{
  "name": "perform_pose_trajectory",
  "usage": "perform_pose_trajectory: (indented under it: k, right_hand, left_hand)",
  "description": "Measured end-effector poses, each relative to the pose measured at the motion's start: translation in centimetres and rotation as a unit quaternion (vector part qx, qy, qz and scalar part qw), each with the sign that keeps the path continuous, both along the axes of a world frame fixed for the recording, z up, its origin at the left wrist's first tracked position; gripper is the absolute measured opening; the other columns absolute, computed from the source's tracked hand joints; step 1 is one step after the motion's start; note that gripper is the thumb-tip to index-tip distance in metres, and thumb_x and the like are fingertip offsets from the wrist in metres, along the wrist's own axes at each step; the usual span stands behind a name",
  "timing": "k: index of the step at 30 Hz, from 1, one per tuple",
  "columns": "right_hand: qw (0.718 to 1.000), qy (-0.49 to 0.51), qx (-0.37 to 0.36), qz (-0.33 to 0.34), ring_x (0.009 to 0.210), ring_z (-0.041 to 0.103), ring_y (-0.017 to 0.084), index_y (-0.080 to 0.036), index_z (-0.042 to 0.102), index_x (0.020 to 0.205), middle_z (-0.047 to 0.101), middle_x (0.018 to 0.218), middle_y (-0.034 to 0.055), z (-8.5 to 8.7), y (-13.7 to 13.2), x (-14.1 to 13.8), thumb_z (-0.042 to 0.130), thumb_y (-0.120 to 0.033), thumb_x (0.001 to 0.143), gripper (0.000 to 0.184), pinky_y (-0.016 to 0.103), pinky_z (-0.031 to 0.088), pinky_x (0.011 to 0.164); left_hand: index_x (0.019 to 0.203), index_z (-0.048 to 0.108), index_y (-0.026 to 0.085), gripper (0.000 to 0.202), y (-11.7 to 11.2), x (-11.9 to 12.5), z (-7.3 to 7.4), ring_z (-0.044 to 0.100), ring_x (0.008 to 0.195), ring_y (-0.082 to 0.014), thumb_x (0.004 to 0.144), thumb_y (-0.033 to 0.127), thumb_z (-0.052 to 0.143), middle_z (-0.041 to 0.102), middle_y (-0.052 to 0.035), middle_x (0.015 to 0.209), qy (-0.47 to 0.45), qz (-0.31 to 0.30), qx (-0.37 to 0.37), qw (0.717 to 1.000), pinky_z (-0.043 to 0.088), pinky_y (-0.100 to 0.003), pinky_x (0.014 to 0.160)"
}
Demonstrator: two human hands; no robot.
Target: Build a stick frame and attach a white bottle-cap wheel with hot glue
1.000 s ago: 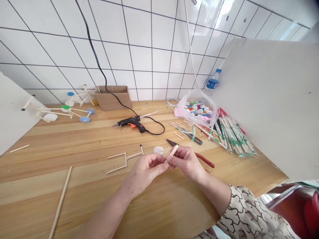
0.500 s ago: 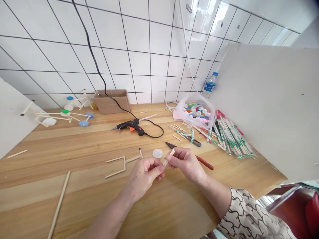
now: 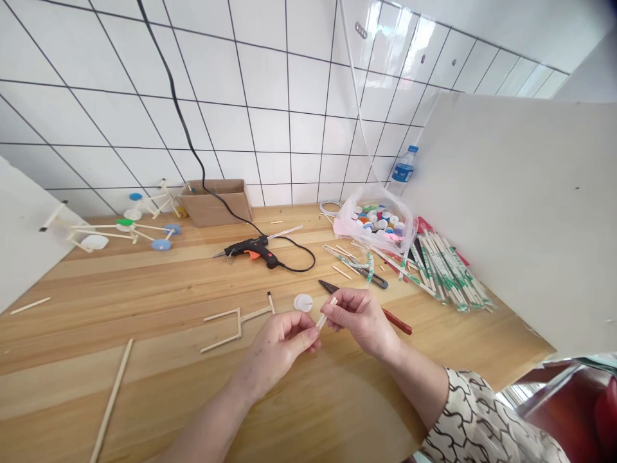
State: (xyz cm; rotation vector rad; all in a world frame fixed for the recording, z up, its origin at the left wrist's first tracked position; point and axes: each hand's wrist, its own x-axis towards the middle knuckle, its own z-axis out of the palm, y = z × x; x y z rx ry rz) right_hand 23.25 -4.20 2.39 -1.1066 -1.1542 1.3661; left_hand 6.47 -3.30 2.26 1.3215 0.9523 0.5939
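My right hand (image 3: 361, 319) pinches a short wooden stick (image 3: 324, 316) between thumb and fingers. My left hand (image 3: 276, 350) is curled right beside the stick's lower end, its fingertips pressed together; any contact between them is hard to tell. Just beyond the hands lie a white plastic disc (image 3: 303, 303) and a forked frame of glued wooden sticks (image 3: 236, 323). Red-handled pliers (image 3: 398, 321) lie under and beyond my right hand, their middle hidden and their black tips showing past my fingers.
A hot glue gun (image 3: 250, 247) trails its black cord across the wooden table (image 3: 144, 292). Farther right are scissors (image 3: 373, 278), a plastic bag of bottle caps (image 3: 378, 222) and bundled chopsticks (image 3: 450, 273). A long stick (image 3: 112, 399) lies front left; stick-and-cap models (image 3: 106, 229) stand back left.
The view has tilted upward, so the table items sit lower in the picture. Both hands have stayed close together, with the short stick still pinched in my right hand.
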Motion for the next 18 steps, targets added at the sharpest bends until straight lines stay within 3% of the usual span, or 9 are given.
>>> perform_pose_trajectory:
  k: [7, 13, 18]
  right_hand:
    - [0.999, -0.023, 0.024, 0.03, 0.049, 0.049, 0.009, -0.014, 0.059, 0.064, 0.057, 0.054, -0.0012, -0.5, -0.5, -0.5, 0.067, -0.039, 0.074, 0.027, 0.022, 0.039, 0.05]
    - [0.998, -0.034, 0.024, 0.05, 0.046, 0.054, 0.01, -0.015, 0.055, 0.066, 0.057, 0.052, -0.0015, -0.5, -0.8, -1.1, 0.062, -0.039, 0.079, 0.027, 0.022, 0.04, 0.049]
    - [0.997, 0.006, 0.029, 0.069, 0.046, 0.058, 0.012, -0.016, 0.055, 0.066, 0.059, 0.054, -0.0014, -0.6, -0.7, -1.2, 0.061, -0.037, 0.079, 0.026, 0.023, 0.044, 0.048]
  left_hand:
    - [0.104, 0.058, 0.017, 0.032, -0.6, 0.8, 0.1, 0.058, 0.079, -0.0156, 0.083, 0.041, 0.053, 0.064, -0.0024, 0.085, -0.077, 0.023, 0.004, 0.997, 0.045, -0.026, 0.075]
    - [0.099, 0.062, 0.017, 0.029, -1.2, 1.3, -0.2, 0.05, 0.061, -0.0118, 0.088, 0.038, 0.045, 0.056, 0.0002, 0.072, -0.043, 0.015, 0.075, 0.996, 0.043, -0.024, 0.064]
    - [0.103, 0.06, 0.017, 0.033, -1.4, 1.6, -0.6, 0.041, 0.054, -0.0108, 0.089, 0.04, 0.043, 0.049, 0.002, 0.064, -0.034, 0.026, 0.083, 0.996, 0.037, -0.023, 0.053]
